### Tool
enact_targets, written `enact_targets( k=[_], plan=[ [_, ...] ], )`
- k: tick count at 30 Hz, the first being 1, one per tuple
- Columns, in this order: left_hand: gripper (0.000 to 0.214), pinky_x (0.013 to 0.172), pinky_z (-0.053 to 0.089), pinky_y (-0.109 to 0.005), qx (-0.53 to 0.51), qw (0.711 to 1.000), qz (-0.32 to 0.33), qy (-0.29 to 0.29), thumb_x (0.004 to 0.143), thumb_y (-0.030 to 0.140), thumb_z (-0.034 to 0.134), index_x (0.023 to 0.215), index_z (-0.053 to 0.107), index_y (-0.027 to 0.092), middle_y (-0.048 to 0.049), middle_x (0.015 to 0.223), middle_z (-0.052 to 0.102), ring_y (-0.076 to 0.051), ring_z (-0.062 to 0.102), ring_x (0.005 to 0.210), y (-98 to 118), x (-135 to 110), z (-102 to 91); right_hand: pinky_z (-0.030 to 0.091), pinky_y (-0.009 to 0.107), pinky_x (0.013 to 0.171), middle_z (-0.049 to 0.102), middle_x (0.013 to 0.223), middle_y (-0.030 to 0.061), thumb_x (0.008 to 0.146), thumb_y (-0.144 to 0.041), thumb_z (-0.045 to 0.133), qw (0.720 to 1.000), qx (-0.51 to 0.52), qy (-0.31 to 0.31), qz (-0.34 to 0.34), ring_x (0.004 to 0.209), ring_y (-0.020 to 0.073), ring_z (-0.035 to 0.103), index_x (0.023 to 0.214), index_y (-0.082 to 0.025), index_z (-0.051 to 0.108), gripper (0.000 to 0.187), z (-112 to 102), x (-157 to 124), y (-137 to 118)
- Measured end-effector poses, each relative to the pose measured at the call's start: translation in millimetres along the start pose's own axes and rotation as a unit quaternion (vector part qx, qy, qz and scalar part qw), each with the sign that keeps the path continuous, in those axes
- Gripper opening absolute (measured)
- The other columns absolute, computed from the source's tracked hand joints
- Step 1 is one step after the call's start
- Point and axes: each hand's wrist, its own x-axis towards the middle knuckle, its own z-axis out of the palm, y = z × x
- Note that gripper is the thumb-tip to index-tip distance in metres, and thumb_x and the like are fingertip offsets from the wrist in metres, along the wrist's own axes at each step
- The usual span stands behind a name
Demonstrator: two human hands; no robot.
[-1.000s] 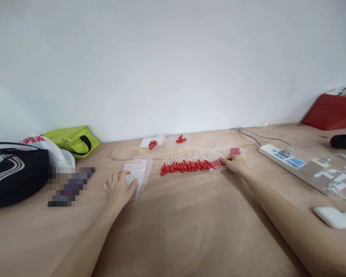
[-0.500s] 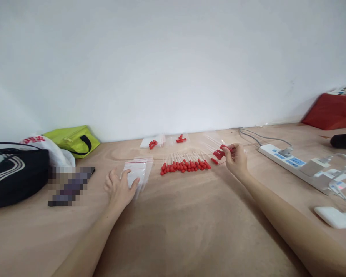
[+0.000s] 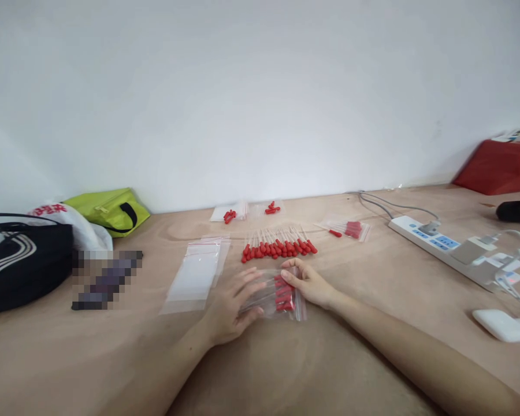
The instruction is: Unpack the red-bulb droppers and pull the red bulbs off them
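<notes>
A clear zip bag [image 3: 266,301] with several red-ended droppers [image 3: 285,296] in it lies in front of me, their clear stems pointing left. My right hand [image 3: 308,282] pinches the upper right corner of this bag between thumb and fingers. Across its left part rests my left hand [image 3: 236,305], fingers stretched out and apart over the plastic. Just beyond, loose droppers [image 3: 277,248] lie in a row, red bulbs toward me. A stack of flat zip bags [image 3: 195,277] is left of the row. To the right lies another filled zip bag [image 3: 351,229] with a single dropper [image 3: 335,233] showing.
Two bags with small red pieces [image 3: 229,216] lie near the wall. At right are a power strip [image 3: 437,242] with plugs and cables, a white adapter [image 3: 501,326] and a red bag [image 3: 498,167]. A pixelated dark item [image 3: 108,280], black bag [image 3: 30,266] and lime bag [image 3: 112,211] sit left.
My right hand has come from the right side to the middle with a filled zip bag. My left hand has left the stack of bags and moved right onto that bag.
</notes>
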Motion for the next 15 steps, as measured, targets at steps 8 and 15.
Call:
enact_targets(
  k=[8,15],
  plan=[
    [0.049,0.100,0.031,-0.045,-0.078,0.974,-0.113,-0.181,0.084,0.035,0.043,0.131,0.031,0.025,-0.0062,0.139,0.030,-0.024,0.027,0.128,9.9,3.5,8.6,0.050,0.028,0.066,0.058,0.070,-0.0053,0.054,-0.026,0.075,0.997,0.044,0.003,0.067,0.062,0.0096,0.059,0.097,-0.020,0.043,0.054,-24.1,-1.8,-1.3],
    [0.047,0.098,0.034,-0.042,-0.103,0.972,-0.139,-0.161,0.083,0.037,0.045,0.128,0.037,0.025,-0.0075,0.137,0.033,-0.023,0.034,0.123,8.6,3.4,6.2,0.050,0.023,0.052,0.059,0.056,-0.0064,0.059,-0.011,0.067,0.993,0.026,0.016,0.114,0.049,0.0093,0.058,0.097,-0.017,0.039,0.048,-18.4,-7.0,-4.9]
  ],
)
